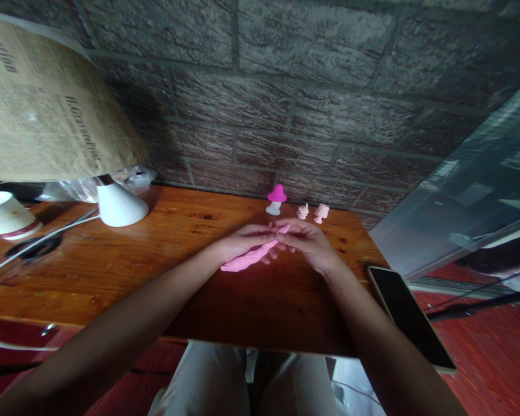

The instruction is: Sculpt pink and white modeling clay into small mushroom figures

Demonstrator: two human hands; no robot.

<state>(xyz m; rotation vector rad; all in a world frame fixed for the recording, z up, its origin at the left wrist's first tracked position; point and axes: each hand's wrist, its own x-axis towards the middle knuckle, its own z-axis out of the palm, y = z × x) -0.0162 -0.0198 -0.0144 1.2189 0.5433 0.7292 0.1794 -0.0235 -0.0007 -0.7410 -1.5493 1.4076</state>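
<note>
"What are the fingers doing?"

"Gripping, both sets. The left hand has the middle of a pink strip between thumb and fingers; the right hand pinches its upper end."

"So where's the strip?"

"Over the counter, slanting down to the left."

"And past that?"

"A magenta-capped mushroom figure stands near the wall, two small pale-pink figures to its right. A phone lies right, a lamp stands left."
</note>
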